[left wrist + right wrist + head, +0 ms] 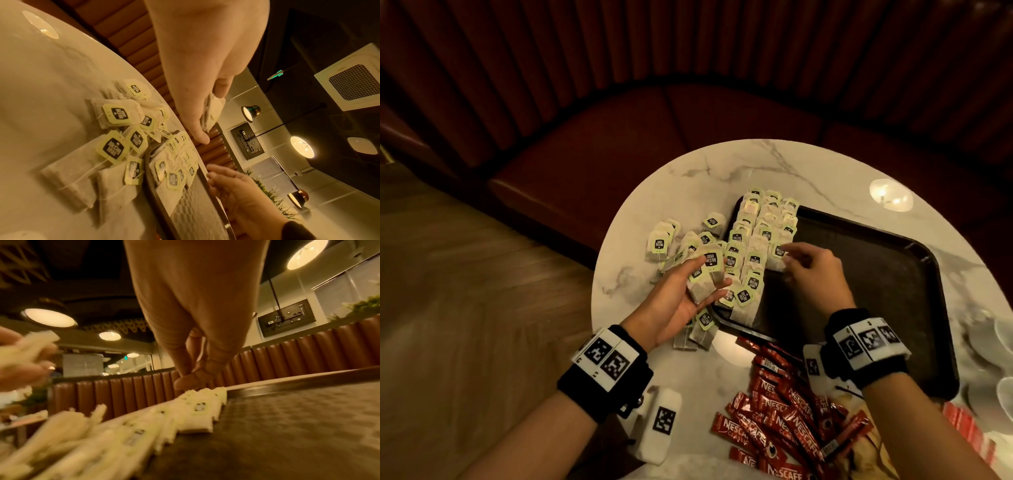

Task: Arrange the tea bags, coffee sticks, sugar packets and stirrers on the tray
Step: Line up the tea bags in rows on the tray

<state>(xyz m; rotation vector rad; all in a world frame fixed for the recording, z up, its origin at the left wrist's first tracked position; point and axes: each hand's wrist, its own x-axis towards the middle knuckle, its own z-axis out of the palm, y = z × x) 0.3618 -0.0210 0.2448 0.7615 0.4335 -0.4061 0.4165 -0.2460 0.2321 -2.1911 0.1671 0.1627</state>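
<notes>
The head view looks steeply down from above the near edge of the table, facing a bench beyond it, and takes in the whole tray and both wrists. The left wrist view sits low and close beside the tray's left rim, looking along the left hand across the table toward the ceiling, rolled sideways. The right wrist view sits just over the tray floor, looking along the right hand toward the bench. All three share the tea bags at the tray's left side.
</notes>
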